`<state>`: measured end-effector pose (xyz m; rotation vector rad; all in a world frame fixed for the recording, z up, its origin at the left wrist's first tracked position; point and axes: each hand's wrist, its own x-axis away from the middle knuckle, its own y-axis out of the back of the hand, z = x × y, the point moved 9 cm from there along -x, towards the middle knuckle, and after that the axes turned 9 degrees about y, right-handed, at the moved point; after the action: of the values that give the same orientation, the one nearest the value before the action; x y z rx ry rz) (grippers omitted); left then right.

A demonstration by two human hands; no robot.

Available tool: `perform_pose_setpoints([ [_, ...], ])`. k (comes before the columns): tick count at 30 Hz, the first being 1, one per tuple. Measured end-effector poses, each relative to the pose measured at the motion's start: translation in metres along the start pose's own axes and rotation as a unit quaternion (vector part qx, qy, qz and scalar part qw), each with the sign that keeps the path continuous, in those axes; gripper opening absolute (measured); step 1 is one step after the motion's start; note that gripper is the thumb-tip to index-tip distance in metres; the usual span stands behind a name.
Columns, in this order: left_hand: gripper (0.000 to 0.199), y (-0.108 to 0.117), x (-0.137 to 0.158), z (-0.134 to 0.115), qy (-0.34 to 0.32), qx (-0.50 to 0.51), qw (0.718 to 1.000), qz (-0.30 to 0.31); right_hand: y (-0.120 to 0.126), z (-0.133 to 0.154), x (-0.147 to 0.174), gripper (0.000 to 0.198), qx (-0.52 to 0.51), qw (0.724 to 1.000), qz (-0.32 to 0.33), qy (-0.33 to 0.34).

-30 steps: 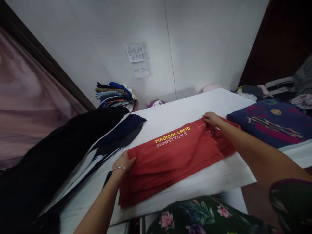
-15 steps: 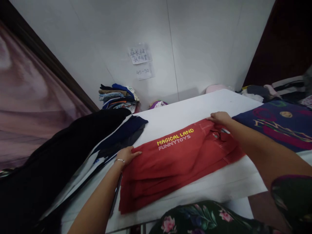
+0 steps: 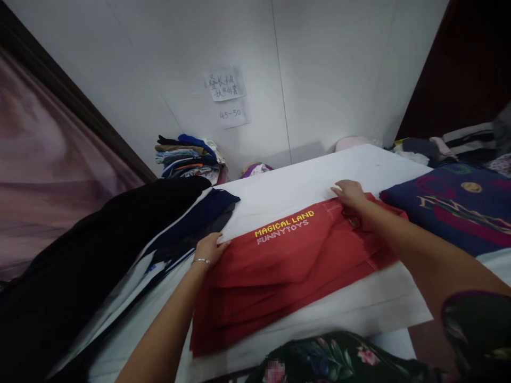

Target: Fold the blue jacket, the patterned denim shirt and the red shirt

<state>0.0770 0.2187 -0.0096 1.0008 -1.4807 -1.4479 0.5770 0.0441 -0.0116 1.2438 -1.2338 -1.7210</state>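
A folded red jacket [image 3: 279, 266] with stitched seams and yellow and white lettering lies across the white table [image 3: 359, 159]. At its far left corner is my left hand [image 3: 209, 250], thumb over the cloth and fingers curled at the edge, closed on it. My right hand [image 3: 351, 194] is over the far edge near the right end, its fingers stretched forward past the fabric and slightly apart. Part of the jacket's right end is hidden under my right forearm.
Dark and white garments [image 3: 191, 218] are heaped along the left. A navy printed garment [image 3: 455, 207] lies on the right. Behind the table stand a stack of folded clothes [image 3: 189, 157] and a purple and white bundle [image 3: 256, 169]. Handwritten papers [image 3: 227, 96] hang on the wall.
My right hand has let go of the far edge and shifted left. More red cloth shows beyond my right wrist. My left hand stays at the left corner, moved slightly.
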Motion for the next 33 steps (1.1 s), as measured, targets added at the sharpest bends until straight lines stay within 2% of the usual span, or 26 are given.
perform_pose_setpoints([
  [2,0.056,-0.003,0.019,-0.027,-0.046,0.007,0.999,-0.020,-0.003,0.036,0.007,0.055,-0.043,0.995,-0.015,0.086],
  [4,0.062,-0.021,0.037,-0.051,-0.083,0.005,0.996,0.016,-0.022,0.067,0.018,0.061,-0.072,0.986,0.041,0.142],
  [6,0.066,-0.042,0.050,-0.062,-0.085,-0.006,0.994,0.065,-0.046,0.083,0.030,0.067,-0.090,0.977,0.130,0.142],
  [8,0.068,-0.055,0.055,-0.065,-0.075,-0.017,0.993,0.093,-0.063,0.085,0.039,0.071,-0.100,0.970,0.188,0.116],
  [10,0.069,-0.059,0.054,-0.064,-0.072,-0.025,0.992,0.097,-0.068,0.084,0.040,0.072,-0.107,0.969,0.198,0.100],
  [14,0.069,-0.056,0.051,-0.063,-0.079,-0.034,0.993,0.083,-0.060,0.079,0.035,0.072,-0.162,0.966,0.181,0.088],
  [17,0.069,-0.055,0.050,-0.063,-0.079,-0.038,0.993,0.079,-0.041,0.062,0.035,0.069,-0.206,0.969,0.116,0.065],
  [20,0.068,-0.056,0.050,-0.064,-0.079,-0.038,0.993,0.084,-0.023,0.028,0.046,0.065,-0.134,0.989,0.053,0.026],
  [23,0.069,-0.056,0.050,-0.066,-0.079,-0.034,0.992,0.091,-0.031,-0.006,0.063,0.064,-0.069,0.992,0.105,-0.033],
  [26,0.069,-0.056,0.049,-0.067,-0.079,-0.036,0.992,0.091,-0.036,-0.020,0.065,0.062,-0.094,0.983,0.146,-0.055],
  [30,0.069,-0.056,0.049,-0.067,-0.079,-0.039,0.992,0.090,-0.014,-0.028,0.061,0.061,-0.148,0.978,0.129,-0.077],
  [33,0.069,-0.055,0.049,-0.067,-0.081,-0.041,0.992,0.084,0.013,-0.021,0.080,0.064,-0.128,0.987,0.072,-0.063],
])
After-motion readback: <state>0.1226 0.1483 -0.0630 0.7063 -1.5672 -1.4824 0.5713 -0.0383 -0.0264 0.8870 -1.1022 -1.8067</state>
